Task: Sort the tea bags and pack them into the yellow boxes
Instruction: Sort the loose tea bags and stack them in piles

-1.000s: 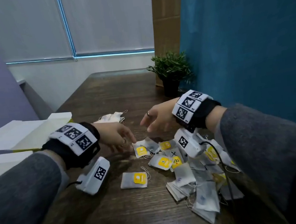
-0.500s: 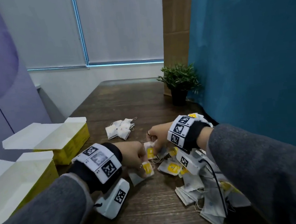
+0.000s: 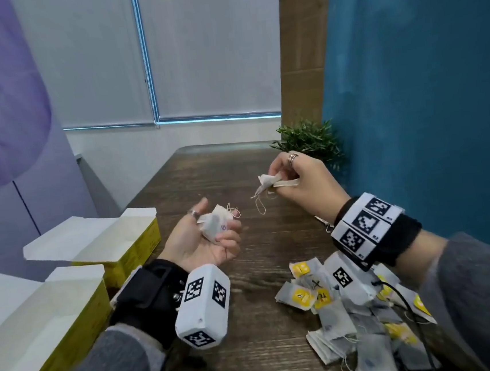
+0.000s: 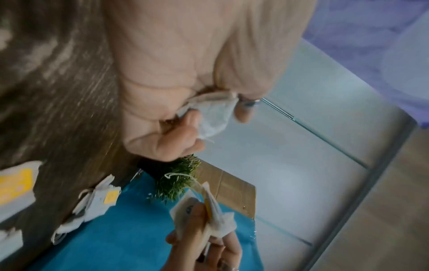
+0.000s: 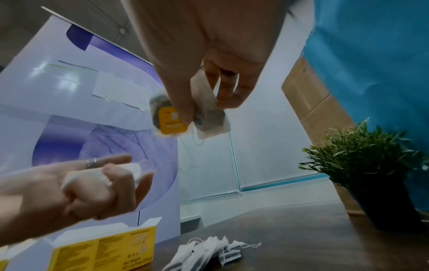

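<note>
Both hands (image 3: pixel 204 243) (image 3: pixel 303 179) have been raised above the pile (image 3: pixel 354 309), each pinching limp, light bags (image 3: pixel 214 225) best held by their edges.

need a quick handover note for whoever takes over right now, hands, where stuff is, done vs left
Left hand: palm up above the table, fingers curled round tea bags.
Right hand: raised, pinching a few tea bags, one with a yellow tag.
Two yellow boxes stand open at the left; no bags visible inside.
A small sorted stack lies near the plant.
Left to do: the mixed pile under the right wrist is unsorted; nothing boxed yet.
</note>
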`<state>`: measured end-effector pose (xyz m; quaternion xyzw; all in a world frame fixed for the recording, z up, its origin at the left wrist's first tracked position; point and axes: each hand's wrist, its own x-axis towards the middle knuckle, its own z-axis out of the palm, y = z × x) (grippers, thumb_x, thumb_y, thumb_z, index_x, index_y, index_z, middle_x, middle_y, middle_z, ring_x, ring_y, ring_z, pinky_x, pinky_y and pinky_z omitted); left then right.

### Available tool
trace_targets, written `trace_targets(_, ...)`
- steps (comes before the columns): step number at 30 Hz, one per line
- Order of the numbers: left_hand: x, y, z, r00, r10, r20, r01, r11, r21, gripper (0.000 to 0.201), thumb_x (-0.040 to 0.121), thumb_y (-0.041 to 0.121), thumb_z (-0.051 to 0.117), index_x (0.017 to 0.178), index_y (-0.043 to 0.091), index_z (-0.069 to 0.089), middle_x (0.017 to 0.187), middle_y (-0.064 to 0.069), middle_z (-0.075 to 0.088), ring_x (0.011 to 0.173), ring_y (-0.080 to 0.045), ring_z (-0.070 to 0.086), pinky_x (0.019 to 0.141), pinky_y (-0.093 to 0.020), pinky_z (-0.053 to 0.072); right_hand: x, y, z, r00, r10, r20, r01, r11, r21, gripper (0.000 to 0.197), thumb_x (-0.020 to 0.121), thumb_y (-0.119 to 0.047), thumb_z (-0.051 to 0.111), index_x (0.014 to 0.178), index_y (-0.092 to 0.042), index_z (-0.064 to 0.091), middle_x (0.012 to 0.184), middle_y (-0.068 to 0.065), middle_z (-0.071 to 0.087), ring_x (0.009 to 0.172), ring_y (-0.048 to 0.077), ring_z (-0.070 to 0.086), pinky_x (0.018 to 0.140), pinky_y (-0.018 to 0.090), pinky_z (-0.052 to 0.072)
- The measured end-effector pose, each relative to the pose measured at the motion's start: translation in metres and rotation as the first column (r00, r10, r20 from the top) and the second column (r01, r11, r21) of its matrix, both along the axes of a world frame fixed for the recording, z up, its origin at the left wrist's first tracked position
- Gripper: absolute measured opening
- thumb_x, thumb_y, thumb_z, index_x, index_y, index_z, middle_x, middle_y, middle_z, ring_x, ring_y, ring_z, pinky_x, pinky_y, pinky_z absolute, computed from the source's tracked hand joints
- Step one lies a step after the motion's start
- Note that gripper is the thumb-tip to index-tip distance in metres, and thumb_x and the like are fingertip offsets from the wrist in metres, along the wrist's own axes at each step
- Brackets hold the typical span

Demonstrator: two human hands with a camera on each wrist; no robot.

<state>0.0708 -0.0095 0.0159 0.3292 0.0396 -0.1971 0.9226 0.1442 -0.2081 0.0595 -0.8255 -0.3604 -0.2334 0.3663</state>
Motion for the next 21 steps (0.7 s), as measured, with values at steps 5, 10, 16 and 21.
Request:
trace_targets(5, 0.0, 0.0, -0.004, 0.997, -0.08, 0.02, 0.082, 0.994, -0.068, 0.052, 0.064, 0.017, 0.07, 0.108, 0.004, 0.045, 0.084, -0.01, 0.05, 0.055, -0.012, 0.046, 0.045, -0.02, 0.044, -0.009, 0.001, -0.013, 0.982, 0.038, 0.184, -0.041, 0.999, 0.015, 0.014, 0.076, -0.015, 0.069, 0.084, -0.019, 0.058, 0.076, -0.004, 0.049, 0.064, 0.011, 0.043, 0.058, 0.037, 0.046)
trace_targets(10, 0.0, -0.015, -0.001, 0.996, 0.089, -0.02, -0.084, 0.982, 0.166, 0.03, 0.08, 0.008, 0.054, 0.108, -0.002, 0.055, 0.088, -0.018, 0.063, 0.062, -0.024, 0.068, 0.059, -0.036, 0.06, -0.009, 0.01, -0.023, 0.838, 0.035, 0.544, -0.033, 0.999, -0.014, 0.021, 0.077, -0.015, 0.065, 0.085, -0.024, 0.048, 0.079, 0.002, 0.056, 0.066, 0.014, 0.049, 0.047, 0.036, 0.048)
trace_targets(16, 0.002, -0.03, 0.005, 0.982, 0.184, 0.05, -0.191, 0.944, 0.269, 0.029, 0.095, 0.029, 0.046, 0.097, 0.005, 0.061, 0.081, -0.013, 0.067, 0.065, -0.021, 0.068, 0.056, -0.032, 0.058, -0.005, 0.008, -0.026, 0.631, 0.101, 0.769, -0.081, 0.995, -0.065, 0.025, 0.078, -0.006, 0.067, 0.085, -0.021, 0.049, 0.07, 0.006, 0.058, 0.064, 0.02, 0.052, 0.05, 0.03, 0.043)
trace_targets(21, -0.001, -0.033, 0.007, 0.948, 0.217, 0.235, -0.286, 0.903, 0.322, 0.015, 0.087, 0.005, 0.055, 0.097, 0.008, 0.066, 0.086, -0.007, 0.072, 0.073, -0.013, 0.069, 0.061, -0.023, 0.058, -0.002, 0.002, -0.039, 0.759, 0.185, 0.624, -0.102, 0.981, -0.167, 0.018, 0.085, -0.015, 0.061, 0.098, -0.022, 0.052, 0.074, 0.003, 0.061, 0.071, 0.015, 0.051, 0.057, 0.029, 0.043)
